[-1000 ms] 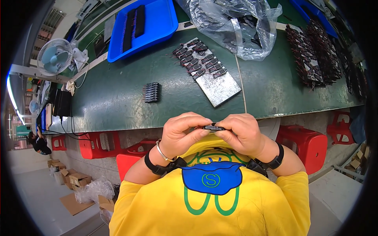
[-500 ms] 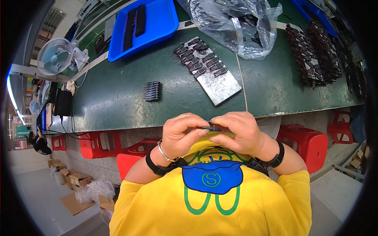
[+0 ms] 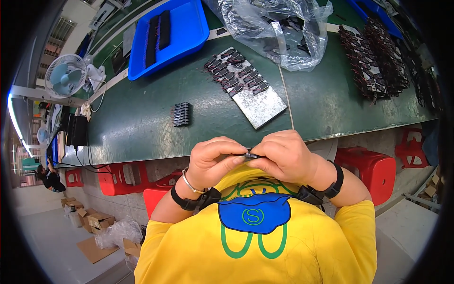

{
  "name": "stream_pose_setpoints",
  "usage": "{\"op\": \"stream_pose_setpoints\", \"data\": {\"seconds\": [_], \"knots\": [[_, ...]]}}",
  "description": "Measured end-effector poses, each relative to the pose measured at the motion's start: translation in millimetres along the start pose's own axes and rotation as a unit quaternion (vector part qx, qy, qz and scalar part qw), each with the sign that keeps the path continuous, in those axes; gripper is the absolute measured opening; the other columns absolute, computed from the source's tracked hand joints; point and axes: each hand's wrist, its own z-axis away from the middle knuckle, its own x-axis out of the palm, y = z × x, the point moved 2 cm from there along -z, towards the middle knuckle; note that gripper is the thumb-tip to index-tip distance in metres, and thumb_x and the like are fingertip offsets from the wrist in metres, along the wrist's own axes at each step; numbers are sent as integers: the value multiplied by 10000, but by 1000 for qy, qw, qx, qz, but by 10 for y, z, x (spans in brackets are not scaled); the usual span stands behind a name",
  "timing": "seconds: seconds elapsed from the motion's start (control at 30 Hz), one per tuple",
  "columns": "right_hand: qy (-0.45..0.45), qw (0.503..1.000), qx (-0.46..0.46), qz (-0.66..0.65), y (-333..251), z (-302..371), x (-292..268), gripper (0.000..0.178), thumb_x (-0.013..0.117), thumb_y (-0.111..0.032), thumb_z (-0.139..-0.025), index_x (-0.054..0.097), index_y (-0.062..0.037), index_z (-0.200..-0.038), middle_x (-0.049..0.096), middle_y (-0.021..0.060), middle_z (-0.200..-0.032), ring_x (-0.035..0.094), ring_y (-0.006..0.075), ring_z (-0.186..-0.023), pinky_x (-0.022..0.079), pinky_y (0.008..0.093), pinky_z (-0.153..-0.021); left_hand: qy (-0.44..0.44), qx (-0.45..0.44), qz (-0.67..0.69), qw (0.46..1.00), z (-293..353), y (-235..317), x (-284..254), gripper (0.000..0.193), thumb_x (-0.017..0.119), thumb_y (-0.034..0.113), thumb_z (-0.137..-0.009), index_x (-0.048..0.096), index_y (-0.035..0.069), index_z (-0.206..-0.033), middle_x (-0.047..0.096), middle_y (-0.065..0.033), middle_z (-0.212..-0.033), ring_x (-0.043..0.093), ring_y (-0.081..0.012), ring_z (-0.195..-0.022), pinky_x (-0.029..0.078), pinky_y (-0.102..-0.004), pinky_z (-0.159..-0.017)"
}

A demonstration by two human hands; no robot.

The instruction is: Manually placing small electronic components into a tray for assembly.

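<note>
Just off the near edge of the green table, a small black part [image 3: 248, 155] is pinched between my two hands. My left hand [image 3: 215, 162] grips its left end between thumb and fingertips. My right hand [image 3: 283, 155] pinches the right end the same way, and the fingertips cover much of the part. Beyond them lies a metal plate [image 3: 264, 108] carrying rows of small black parts with thin wires [image 3: 230, 75]. To its left, a tight stack of similar black parts [image 3: 181, 114] rests on the tabletop.
The green table [image 3: 142, 123] spans the view. On it are a blue tray [image 3: 182, 40] with long black strips, a clear plastic bag [image 3: 302, 54] holding dark parts, and more loaded plates [image 3: 362, 64] at right. A fan [image 3: 66, 75] stands left; red stools [image 3: 366, 173] stand below the table edge.
Both hands have drawn slightly closer together on the black part, covering more of it. The view has shifted a little; the things on the table stay in place.
</note>
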Motion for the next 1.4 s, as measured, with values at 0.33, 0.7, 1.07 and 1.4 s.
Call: {"op": "stream_pose_setpoints", "data": {"seconds": [0.33, 0.7, 1.07, 1.4], "knots": [[6, 995, 75, -67, -13, 19, 29, 247, 770, -168, -717, 620, -28, -854, 594, 84, -663, 588, 239, -548, 444, 314, -486, 109, -69, 159, 979, 118, -91, 110, 164, 623, -62, -841, 637, -38, -1003, 645, -111, -895, 652, -151, -778, 521, -234, -682], [24, 995, 54, -78, 15, 55, 46, 158, 725, -104, -755, 620, -28, -847, 608, 92, -690, 597, 257, -573, 458, 331, -510, 106, -18, 46, 993, 122, -75, 138, 191, 667, -45, -805, 644, -14, -992, 659, -113, -863, 663, -168, -735, 526, -251, -653], [38, 996, 27, -71, 37, 90, 37, 197, 718, -60, -752, 608, -11, -908, 638, 122, -790, 631, 283, -650, 502, 336, -567, 83, 30, -163, 983, 65, 65, 153, 217, 722, -15, -745, 654, 9, -949, 677, -112, -830, 653, -198, -712, 503, -264, -630], [34, 999, 20, -31, -2, 95, 30, 222, 730, -60, -745, 611, -1, -923, 651, 125, -778, 647, 275, -650, 507, 332, -563, 61, 13, -143, 988, 27, 81, 99, 193, 720, 11, -728, 657, 42, -907, 671, -100, -804, 648, -223, -666, 496, -285, -601]]}}
